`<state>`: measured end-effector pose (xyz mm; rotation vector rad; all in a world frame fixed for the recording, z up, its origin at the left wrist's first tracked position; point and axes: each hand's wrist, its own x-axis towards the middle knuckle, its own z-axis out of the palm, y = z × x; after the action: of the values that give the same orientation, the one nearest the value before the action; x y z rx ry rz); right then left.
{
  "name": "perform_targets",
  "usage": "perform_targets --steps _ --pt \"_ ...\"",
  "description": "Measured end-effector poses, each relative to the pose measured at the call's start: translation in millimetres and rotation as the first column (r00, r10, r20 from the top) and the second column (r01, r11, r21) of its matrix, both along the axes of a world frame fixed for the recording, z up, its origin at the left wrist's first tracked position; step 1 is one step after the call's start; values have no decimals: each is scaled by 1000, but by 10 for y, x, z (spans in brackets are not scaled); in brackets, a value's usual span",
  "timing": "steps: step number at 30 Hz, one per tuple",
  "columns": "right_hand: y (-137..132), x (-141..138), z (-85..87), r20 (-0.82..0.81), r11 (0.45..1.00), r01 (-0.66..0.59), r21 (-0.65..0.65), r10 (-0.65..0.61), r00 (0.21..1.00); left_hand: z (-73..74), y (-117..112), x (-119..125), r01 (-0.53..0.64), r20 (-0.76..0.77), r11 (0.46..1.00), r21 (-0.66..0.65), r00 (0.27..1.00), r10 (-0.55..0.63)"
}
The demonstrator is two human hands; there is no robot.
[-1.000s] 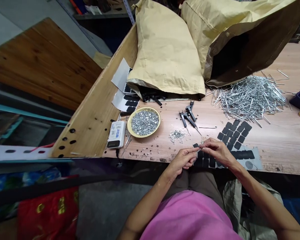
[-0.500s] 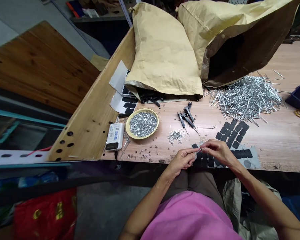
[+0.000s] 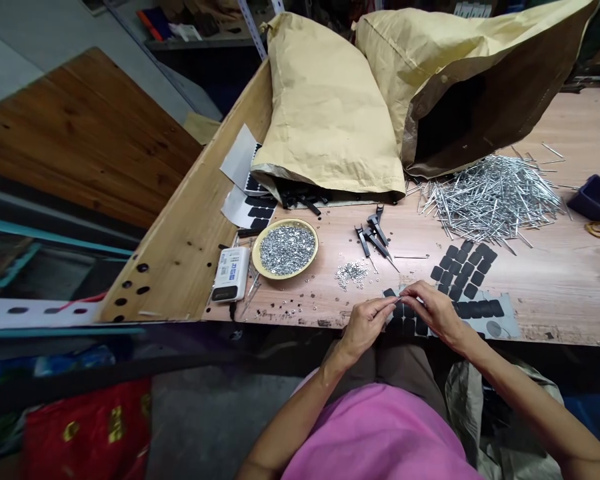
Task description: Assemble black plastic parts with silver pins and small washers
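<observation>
At the table's front edge, my left hand and my right hand meet fingertip to fingertip, both closed in a pinch. Something small and thin sits between the fingertips, too hidden to name. Beneath and beside my right hand lies a pale sheet with rows of black rounded pads. Just beyond my left hand is a small scatter of metal washers. Farther back lie several black clip-like pieces with thin metal rods, and a single rod is to their right.
A yellow bowl of small metal pieces stands left, beside a white device. Two large paper sacks lie behind. A heap of metal rods spreads at right, near a dark blue bin. A wooden board borders the left side.
My left hand's fingers have shifted from stretched along the small piece to a tighter pinch, its wrist slightly raised. My right hand stays at nearly the same spot. The view has tilted slightly.
</observation>
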<state>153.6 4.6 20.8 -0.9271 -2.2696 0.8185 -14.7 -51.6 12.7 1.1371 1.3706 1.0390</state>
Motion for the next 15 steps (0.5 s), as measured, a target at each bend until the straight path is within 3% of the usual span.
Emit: perform_targets --steps 7,11,15 --pt "13 -23 -56 61 987 -51 155 42 997 -24 -43 25 25 -105 996 89 994 -15" --pt "50 2 -32 19 999 -52 -6 52 998 -25 -29 36 -4 -125 996 93 992 16" --pt "96 64 71 -56 981 -80 -177 71 996 -5 22 8 70 100 996 -48 993 -65"
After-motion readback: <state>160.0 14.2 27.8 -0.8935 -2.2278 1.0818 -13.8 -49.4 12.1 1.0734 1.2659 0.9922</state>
